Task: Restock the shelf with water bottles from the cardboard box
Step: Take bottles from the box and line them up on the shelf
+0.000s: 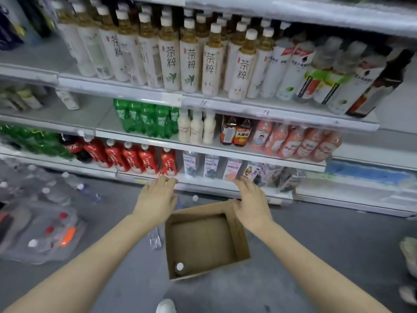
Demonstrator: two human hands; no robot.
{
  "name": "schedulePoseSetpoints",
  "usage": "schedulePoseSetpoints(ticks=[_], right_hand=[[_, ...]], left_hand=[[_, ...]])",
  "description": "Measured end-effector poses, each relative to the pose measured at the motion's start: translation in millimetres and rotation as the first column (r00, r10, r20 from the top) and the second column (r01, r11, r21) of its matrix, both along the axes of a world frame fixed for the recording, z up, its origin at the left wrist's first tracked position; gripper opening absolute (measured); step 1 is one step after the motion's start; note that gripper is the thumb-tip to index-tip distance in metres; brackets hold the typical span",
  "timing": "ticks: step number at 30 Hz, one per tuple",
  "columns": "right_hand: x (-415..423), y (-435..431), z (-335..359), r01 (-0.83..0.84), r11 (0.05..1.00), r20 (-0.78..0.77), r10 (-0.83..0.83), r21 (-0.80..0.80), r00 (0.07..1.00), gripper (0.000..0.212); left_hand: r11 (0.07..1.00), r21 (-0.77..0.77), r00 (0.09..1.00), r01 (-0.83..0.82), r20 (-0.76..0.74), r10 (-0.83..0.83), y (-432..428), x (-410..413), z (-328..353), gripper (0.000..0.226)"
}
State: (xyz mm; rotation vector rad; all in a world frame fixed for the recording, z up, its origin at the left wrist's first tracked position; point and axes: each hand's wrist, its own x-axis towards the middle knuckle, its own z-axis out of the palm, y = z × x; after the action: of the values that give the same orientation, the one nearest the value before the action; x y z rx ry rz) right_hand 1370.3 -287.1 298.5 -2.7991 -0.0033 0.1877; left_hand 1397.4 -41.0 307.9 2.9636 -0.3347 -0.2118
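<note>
Now the left hand (155,201) and right hand (252,205) hover over the open brown cardboard box (203,240), fingers relaxed, holding nothing; one white-capped clear water bottle (179,267) stands in its near-left corner, white metal shelf (225,152) beyond.

This is a shop's drinks aisle: tiered white metal shelves (121,88) carry rows of white-labelled tea bottles (172,64), green soda bottles (146,119) and red-labelled cola bottles (133,158).

One wide-angle head cam, close up, facing the drinks shelf (203,150) and tilted steeply down onto the cardboard box (203,238) below.
</note>
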Motion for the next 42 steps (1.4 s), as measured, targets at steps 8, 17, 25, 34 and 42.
schedulePoseSetpoints(ticks=[8,17,25,34,42], right_hand=[[-9,37,-164,-0.006,0.998,-0.053,0.01,0.067,0.999,0.054],[-18,64,-347,-0.043,0.995,-0.069,0.05,0.09,0.996,0.053],[-42,93,-456,-0.167,0.968,-0.087,0.186,0.187,0.979,0.058],[-68,110,-516,-0.33,0.9,-0.22,0.396,0.285,0.892,0.046],[-66,120,-530,-0.441,0.865,-0.295,0.497,0.24,0.816,0.045]], left_hand=[[0.997,0.04,0.992,-0.064,-0.108,0.068,34,-23,-160,0.041],[0.991,0.024,0.981,-0.131,-0.142,0.133,50,-28,-342,0.044],[0.989,-0.021,0.986,-0.149,-0.076,0.147,54,-44,-449,0.033],[0.995,0.005,0.991,-0.105,0.082,0.104,58,-64,-490,0.031],[0.997,0.074,0.997,-0.008,0.078,0.002,63,-84,-497,0.033]])
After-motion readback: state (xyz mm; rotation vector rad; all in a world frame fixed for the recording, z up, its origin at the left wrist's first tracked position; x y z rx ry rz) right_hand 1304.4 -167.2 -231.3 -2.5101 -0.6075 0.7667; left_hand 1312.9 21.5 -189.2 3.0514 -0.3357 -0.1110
